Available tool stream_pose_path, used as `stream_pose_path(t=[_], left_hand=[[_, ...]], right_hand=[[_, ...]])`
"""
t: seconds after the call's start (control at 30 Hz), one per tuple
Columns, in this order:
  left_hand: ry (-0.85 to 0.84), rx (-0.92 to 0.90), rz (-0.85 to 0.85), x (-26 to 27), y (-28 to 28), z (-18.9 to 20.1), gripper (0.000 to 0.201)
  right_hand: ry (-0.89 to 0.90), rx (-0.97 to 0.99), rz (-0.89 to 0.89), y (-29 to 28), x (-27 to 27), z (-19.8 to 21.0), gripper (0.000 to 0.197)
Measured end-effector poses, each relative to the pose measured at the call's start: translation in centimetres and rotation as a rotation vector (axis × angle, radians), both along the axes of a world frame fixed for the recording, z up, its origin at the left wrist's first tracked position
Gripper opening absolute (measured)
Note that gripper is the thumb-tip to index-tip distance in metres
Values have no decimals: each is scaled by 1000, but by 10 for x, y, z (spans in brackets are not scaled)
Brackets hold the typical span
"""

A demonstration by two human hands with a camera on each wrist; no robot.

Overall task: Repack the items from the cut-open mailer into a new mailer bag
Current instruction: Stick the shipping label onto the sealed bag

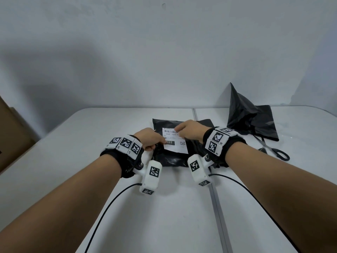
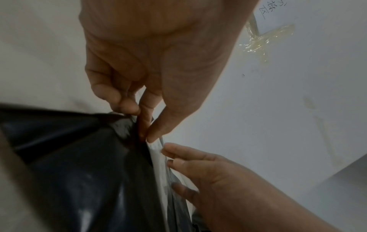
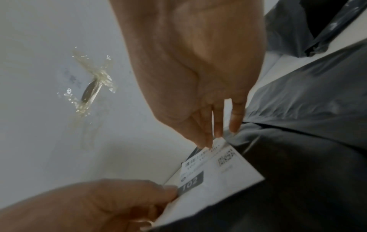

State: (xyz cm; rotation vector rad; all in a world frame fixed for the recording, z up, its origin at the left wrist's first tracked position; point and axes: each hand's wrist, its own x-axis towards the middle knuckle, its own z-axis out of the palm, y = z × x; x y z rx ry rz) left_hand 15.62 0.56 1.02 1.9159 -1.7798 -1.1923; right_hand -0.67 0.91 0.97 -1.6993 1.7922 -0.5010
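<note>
A flat black mailer lies in the middle of the white table, with a white shipping label on top of it. My left hand pinches the label's left edge beside the "102" mark, thumb against forefinger. My right hand pinches the label's far right corner between thumb and fingertips. The label looks partly lifted off the mailer. A crumpled, emptied black bag stands at the back right.
Black scissors lie on the table just right of my right wrist, in front of the crumpled bag. A brown cardboard box sits off the table's left edge. A seam splits the tabletop. The wall rises close behind.
</note>
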Motion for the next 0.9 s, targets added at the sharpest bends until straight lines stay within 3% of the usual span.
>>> stream_pose_path(t=[0.2,0.3,0.37,0.4,0.53,0.73,0.9], left_hand=[[-143,-66,-98,3,1,0,29],[-366,-383,-192,4,-2,7,32],[-377,-605,-286,-2,-8,12,28],[-365,-616,-377,-6,-10,15,32],[-494,-313,-686,-24,-11,10,46],[-565,-150,-698,-23,-18,-4,50],[-565,-147,-660,-11,-20,-11,52]], right_hand=[[285,96,138,11,3,3,40],[379,122,212,13,5,1,40],[406,106,229,13,6,0,44],[431,100,239,11,6,-1,45],[478,102,262,13,9,0,47],[482,106,268,12,8,-3,50],[440,129,260,10,8,-4,45]])
